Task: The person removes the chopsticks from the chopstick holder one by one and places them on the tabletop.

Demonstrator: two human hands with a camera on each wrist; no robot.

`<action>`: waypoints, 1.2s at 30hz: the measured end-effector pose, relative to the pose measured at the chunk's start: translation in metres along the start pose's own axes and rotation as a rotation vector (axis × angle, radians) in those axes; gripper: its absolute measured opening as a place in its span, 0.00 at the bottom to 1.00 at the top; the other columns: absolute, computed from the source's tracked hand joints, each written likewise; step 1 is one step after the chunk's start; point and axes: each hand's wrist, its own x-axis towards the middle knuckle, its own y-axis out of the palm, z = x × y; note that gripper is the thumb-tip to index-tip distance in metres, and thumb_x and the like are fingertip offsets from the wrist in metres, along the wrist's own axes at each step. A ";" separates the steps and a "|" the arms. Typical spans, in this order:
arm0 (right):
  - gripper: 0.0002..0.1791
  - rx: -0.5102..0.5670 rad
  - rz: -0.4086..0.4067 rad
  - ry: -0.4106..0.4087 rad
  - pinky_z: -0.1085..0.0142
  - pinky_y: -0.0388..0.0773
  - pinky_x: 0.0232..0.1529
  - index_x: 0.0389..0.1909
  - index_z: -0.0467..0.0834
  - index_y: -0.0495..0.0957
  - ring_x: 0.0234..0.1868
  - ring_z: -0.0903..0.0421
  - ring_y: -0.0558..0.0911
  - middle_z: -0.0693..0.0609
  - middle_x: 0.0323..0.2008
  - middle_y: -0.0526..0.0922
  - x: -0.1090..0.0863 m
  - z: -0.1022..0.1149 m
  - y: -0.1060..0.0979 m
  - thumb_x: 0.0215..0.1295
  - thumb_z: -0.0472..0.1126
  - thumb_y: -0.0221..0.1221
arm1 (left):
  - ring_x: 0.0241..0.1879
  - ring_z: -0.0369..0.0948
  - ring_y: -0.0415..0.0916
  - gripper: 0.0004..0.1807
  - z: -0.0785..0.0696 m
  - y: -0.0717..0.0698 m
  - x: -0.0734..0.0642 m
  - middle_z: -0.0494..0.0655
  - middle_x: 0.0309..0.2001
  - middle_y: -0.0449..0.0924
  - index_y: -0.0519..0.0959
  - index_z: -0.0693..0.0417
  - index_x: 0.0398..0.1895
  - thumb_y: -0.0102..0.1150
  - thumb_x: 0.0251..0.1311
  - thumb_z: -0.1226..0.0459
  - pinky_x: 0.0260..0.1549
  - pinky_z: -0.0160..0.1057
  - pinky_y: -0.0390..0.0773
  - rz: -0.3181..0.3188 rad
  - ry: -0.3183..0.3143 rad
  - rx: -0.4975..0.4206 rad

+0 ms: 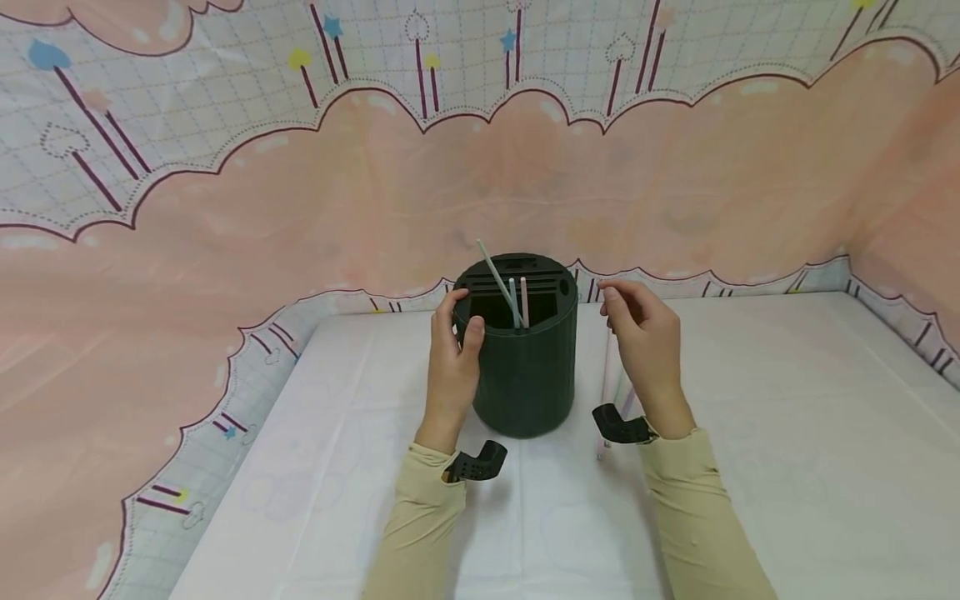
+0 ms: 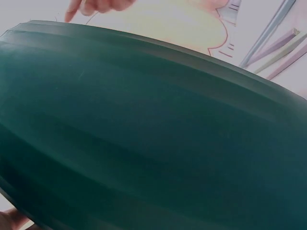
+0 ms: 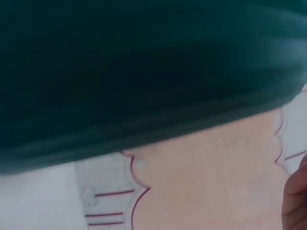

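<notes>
A dark green round pen holder stands upright on the white-covered table. At its left rim my left hand grips it, thumb over the front edge and fingers at the side. Slim pastel pencil-like sticks stand in its front compartment, one tilted left above the rim. My right hand is raised just right of the holder, fingers bent and thumb near the index fingertip, with nothing visible between them. Below it, several more sticks lie on the table, partly hidden by the hand and wrist camera.
The white table cover extends to both sides. A peach and white printed cloth with scalloped outlines hangs behind it and along the sides. Several sticks also show beyond the holder in the left wrist view.
</notes>
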 end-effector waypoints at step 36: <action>0.15 -0.110 0.170 -0.451 0.60 0.68 0.47 0.52 0.43 0.75 0.44 0.54 0.74 0.50 0.44 0.80 -0.010 0.032 0.043 0.66 0.41 0.52 | 0.64 0.39 0.55 0.28 0.004 0.003 0.006 0.39 0.66 0.53 0.56 0.29 0.64 0.41 0.61 0.39 0.59 0.54 0.61 -0.006 0.004 -0.003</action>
